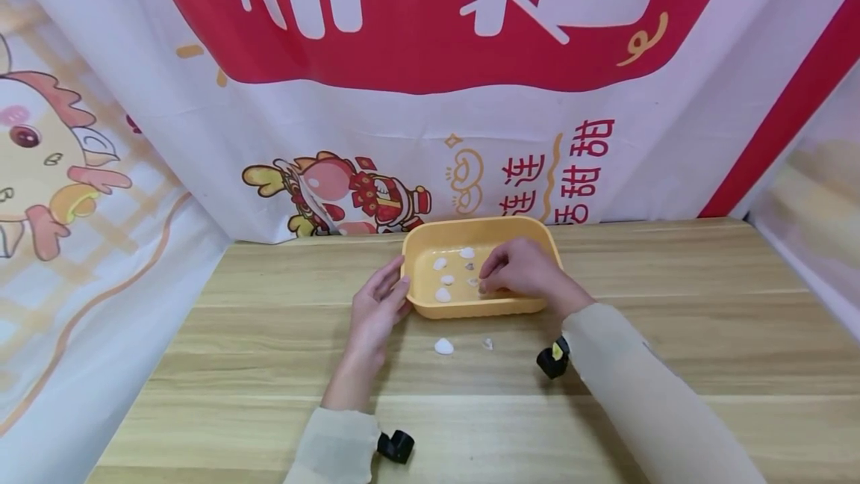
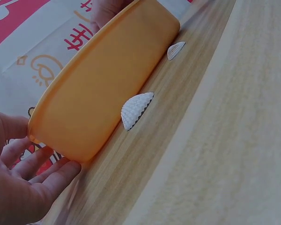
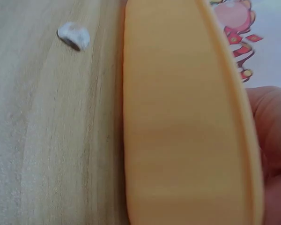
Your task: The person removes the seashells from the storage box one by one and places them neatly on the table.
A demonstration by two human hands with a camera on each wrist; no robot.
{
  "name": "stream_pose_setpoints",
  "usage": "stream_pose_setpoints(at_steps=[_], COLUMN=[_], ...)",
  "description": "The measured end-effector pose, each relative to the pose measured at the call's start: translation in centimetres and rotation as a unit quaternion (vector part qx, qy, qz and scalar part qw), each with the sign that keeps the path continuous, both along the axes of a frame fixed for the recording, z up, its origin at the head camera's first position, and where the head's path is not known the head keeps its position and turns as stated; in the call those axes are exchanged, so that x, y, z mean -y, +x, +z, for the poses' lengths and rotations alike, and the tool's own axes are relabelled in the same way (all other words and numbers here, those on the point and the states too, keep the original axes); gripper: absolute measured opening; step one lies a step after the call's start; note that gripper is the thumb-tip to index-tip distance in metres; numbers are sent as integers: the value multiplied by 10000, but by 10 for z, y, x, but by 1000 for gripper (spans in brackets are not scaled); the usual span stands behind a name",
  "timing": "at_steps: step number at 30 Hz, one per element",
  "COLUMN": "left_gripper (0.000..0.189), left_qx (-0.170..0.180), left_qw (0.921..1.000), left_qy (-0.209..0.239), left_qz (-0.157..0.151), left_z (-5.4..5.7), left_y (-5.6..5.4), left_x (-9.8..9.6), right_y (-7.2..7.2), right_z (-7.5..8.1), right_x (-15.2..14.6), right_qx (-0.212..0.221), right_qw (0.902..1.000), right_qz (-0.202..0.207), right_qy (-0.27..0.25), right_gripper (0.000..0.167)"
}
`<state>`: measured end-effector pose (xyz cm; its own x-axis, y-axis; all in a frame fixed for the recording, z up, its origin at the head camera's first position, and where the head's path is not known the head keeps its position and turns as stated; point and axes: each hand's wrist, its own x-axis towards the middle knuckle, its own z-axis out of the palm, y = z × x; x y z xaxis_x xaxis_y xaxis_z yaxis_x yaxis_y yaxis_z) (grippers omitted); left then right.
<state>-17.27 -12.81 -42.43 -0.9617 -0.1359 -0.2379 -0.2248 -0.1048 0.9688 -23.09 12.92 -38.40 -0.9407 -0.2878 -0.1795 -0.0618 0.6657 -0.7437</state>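
Observation:
A yellow plastic basket-like tray (image 1: 484, 310) stands at the back of the table, with several small white and greyish seashells (image 1: 443, 295) inside. My left hand (image 1: 379, 305) rests against its left end, fingers extended; in the left wrist view its fingertips (image 2: 70, 171) touch the outer wall near the bottom. My right hand (image 1: 524, 271) reaches over the rim into the tray, its thumb and fingers pinching a small greyish seashell near the floor. That shell is mostly hidden by the fingers. The tray wall blocks the right fingertips in the right wrist view.
On the table in front of the tray lie a white ribbed seashell (image 1: 443, 346) and a smaller seashell (image 1: 488, 344) to its right. Directly behind the tray hangs a printed cloth (image 1: 430, 110). The wooden tabletop (image 1: 282, 372) extends to both sides.

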Motion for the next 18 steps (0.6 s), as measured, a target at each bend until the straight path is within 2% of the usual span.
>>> stream_pose_setpoints(at_steps=[11,18], left_gripper=[45,44], left_qx=[1,11], left_qw=[10000,10000], left_qy=[-17,-23], left_qz=[-7,12], left_z=[-1,-2], left_y=[-1,-1], left_x=[-1,0], right_y=[-16,-20], right_z=[-10,-13], right_x=[-1,0], right_qx=[426,462], right_qw=[9986,9982], right_qz=[14,87], right_qy=[320,377], right_gripper=[20,21])
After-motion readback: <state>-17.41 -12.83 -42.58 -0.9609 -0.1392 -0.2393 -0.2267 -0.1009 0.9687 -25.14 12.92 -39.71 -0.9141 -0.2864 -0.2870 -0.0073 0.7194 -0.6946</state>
